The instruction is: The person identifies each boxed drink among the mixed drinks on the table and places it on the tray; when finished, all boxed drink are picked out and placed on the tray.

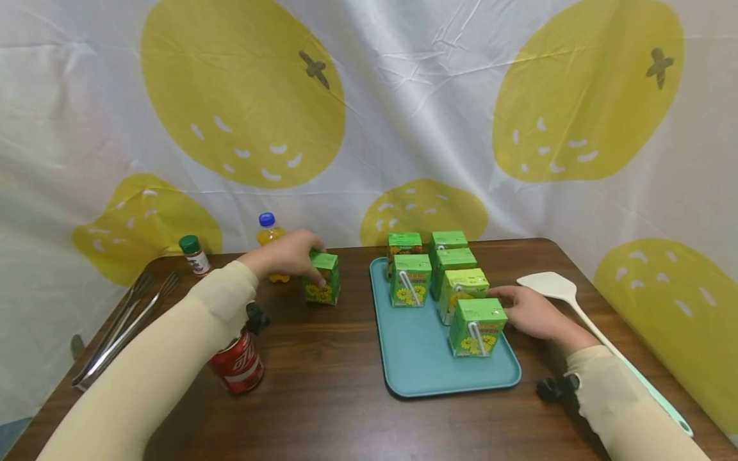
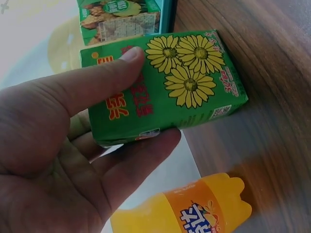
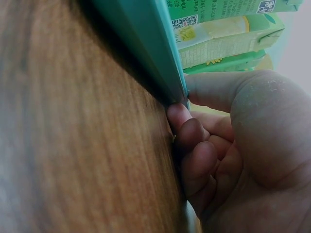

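Observation:
My left hand (image 1: 294, 256) grips a green drink carton (image 2: 189, 82) with yellow flowers on it, thumb across its front and fingers around the side and back. The carton (image 1: 328, 282) stands left of a teal tray (image 1: 409, 365); whether it touches the table is unclear. On the tray are several more green drink cartons (image 1: 410, 282), some with straws on the front. At the tray's right edge my right hand (image 1: 530, 312) pinches the rim (image 3: 170, 63), thumb over it and fingers curled below. A paler yellow-green carton (image 1: 461, 285) sits close to that hand.
An orange drink bottle (image 2: 194, 208) stands just behind my left hand. Near the left forearm are a red can (image 1: 239, 365), metal tongs (image 1: 127, 326) and a green-capped jar (image 1: 196, 256). A white spatula (image 1: 594, 323) lies right of the tray. A patterned cloth (image 1: 415, 96) hangs behind the table.

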`<action>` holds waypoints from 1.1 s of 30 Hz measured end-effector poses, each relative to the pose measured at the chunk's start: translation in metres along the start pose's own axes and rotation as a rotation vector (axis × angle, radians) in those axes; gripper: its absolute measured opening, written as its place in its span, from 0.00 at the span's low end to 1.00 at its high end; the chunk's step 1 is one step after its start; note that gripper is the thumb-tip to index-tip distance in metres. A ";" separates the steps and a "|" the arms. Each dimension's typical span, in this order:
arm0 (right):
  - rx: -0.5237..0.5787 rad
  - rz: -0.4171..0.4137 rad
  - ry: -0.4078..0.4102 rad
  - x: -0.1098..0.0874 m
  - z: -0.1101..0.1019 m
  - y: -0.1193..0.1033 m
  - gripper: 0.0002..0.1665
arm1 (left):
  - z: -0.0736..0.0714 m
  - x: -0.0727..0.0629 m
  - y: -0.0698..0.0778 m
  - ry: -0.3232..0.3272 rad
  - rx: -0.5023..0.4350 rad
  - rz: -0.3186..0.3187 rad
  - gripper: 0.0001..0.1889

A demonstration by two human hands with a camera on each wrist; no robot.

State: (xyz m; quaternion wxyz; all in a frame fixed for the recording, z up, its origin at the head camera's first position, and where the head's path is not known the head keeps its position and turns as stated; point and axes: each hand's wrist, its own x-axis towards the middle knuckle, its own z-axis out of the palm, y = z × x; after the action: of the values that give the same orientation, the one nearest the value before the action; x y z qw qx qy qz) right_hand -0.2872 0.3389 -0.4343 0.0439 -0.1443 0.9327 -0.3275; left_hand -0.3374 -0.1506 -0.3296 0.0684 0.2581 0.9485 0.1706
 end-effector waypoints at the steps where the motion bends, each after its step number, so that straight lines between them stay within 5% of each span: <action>1: 0.000 0.002 -0.001 0.000 0.000 0.000 0.35 | 0.000 0.000 -0.001 0.003 -0.005 0.003 0.25; 18: 0.019 0.012 -0.001 -0.001 -0.001 -0.002 0.34 | -0.007 -0.005 0.000 0.071 -0.108 0.006 0.23; 25: -0.030 -0.004 0.008 0.000 -0.001 -0.002 0.34 | -0.023 -0.014 0.009 0.140 -0.139 -0.005 0.24; 33: -0.057 -0.019 0.013 0.000 -0.001 -0.001 0.33 | -0.034 -0.026 0.029 0.213 -0.201 0.053 0.24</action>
State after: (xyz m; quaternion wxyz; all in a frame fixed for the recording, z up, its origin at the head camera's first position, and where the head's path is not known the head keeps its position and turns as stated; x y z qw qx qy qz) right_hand -0.2875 0.3384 -0.4327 0.0307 -0.1524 0.9405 -0.3022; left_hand -0.3087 -0.1504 -0.2860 -0.0118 0.2553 0.9214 0.2929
